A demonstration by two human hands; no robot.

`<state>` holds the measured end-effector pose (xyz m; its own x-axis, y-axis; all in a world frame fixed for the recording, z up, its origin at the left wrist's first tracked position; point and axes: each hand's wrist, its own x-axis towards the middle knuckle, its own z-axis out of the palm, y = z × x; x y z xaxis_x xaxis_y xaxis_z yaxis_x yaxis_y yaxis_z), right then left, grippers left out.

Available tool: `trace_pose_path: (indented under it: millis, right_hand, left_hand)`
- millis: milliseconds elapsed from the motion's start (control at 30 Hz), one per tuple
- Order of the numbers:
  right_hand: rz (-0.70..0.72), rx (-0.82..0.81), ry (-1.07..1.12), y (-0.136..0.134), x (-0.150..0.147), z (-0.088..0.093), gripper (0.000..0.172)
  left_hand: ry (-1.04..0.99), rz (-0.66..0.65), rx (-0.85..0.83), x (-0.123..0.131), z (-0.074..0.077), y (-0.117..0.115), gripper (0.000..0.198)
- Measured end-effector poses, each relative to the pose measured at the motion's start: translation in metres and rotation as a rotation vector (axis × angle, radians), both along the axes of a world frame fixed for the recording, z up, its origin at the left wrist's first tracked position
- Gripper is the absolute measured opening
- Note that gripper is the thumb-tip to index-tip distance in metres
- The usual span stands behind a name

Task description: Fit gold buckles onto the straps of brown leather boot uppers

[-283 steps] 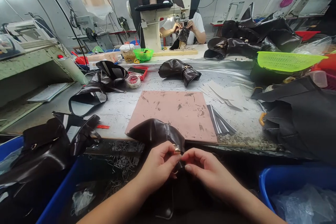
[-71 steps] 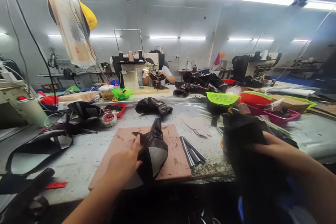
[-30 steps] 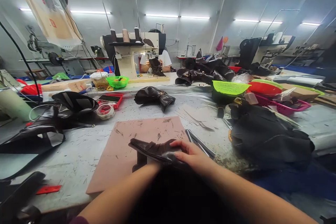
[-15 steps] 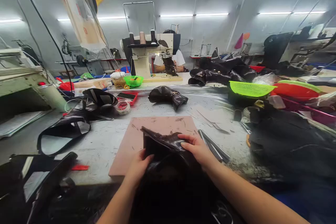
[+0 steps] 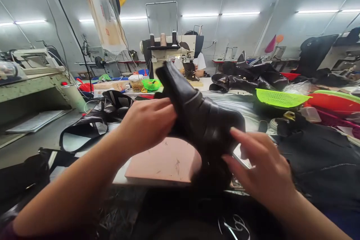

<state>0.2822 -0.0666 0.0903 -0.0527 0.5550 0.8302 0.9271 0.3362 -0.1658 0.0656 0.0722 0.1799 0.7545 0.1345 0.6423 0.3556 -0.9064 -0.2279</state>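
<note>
A dark, glossy leather boot upper [image 5: 209, 116] hangs tilted above the worktable, its smooth surface creased around the middle. My left hand [image 5: 150, 120] is closed on its left side, below the raised top end, with the fingertips partly hidden by the leather. At its lower right, my right hand [image 5: 258, 165] has thumb and fingers apart. Those fingertips overlap the leather's edge in view, and blur hides whether they press on it. Under the upper lies a pinkish board [image 5: 163, 163] with scuff marks.
Black leather pieces [image 5: 84, 135] lie at the left, and a dark pile [image 5: 317, 168] at the right. Beyond are a green basket [image 5: 281, 97], more boot uppers [image 5: 247, 78] and a sewing machine [image 5: 168, 58] with thread spools. A person sits behind that machine.
The boot upper has been raised from low over the board and turned. My left hand has moved up with it, while my right hand has shifted to the right and spread its fingers. The view has swung left.
</note>
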Motion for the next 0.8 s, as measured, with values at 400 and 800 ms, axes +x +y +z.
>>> trace_pose_path:
  millis: [400,800]
  right_hand:
    - [0.289,-0.184,-0.338,0.016,0.024,0.011,0.031]
    - [0.502,-0.243,-0.500,0.019,0.009,0.015,0.023]
  left_hand:
    - [0.469,-0.183,-0.086,0.038,-0.047,0.008,0.027]
    - [0.517,-0.006,-0.064,0.047,-0.039,-0.012,0.007]
